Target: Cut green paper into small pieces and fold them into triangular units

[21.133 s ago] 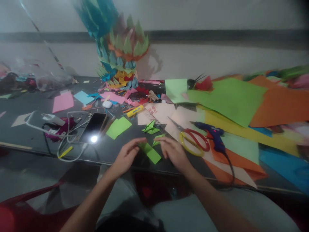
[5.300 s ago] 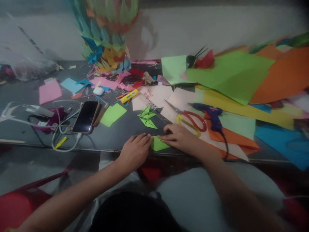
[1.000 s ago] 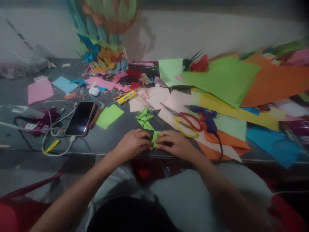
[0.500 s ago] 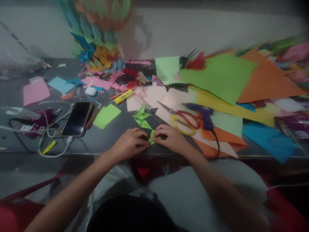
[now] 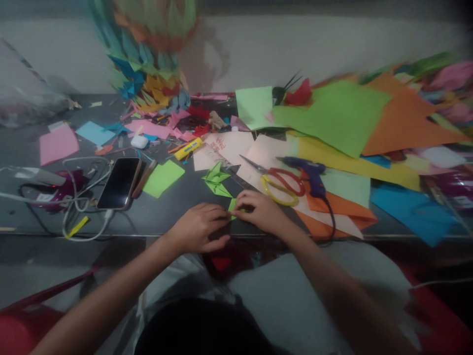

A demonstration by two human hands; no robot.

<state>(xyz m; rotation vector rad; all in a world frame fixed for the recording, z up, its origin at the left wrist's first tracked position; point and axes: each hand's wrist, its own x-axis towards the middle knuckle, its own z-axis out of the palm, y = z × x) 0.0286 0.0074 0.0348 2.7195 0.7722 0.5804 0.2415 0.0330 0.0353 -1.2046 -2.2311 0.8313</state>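
Observation:
At the table's front edge my right hand [image 5: 257, 209] has its thumb and fingers pinched on a small piece of green paper [image 5: 232, 206]. My left hand [image 5: 202, 228] is open beside it, thumb spread from the fingers, with fingertips close to the paper's left side; whether they touch it I cannot tell. Just beyond both hands lie folded green paper pieces [image 5: 217, 178] with pointed tips. A flat green sheet [image 5: 163, 178] rests farther left. Scissors [image 5: 283, 186] with red and yellow handles lie beyond my right hand.
A blue glue gun [image 5: 313, 176] with a black cord lies right of the scissors. On the left is a phone [image 5: 118, 183] on a white cable. A yellow glue stick [image 5: 188, 148], coloured sheets [image 5: 340, 116] and a tall folded-paper model [image 5: 153, 74] stand or lie farther back.
My left hand has opened, its thumb dropping away from the green paper toward the table edge. My right hand stays pinched in nearly the same place.

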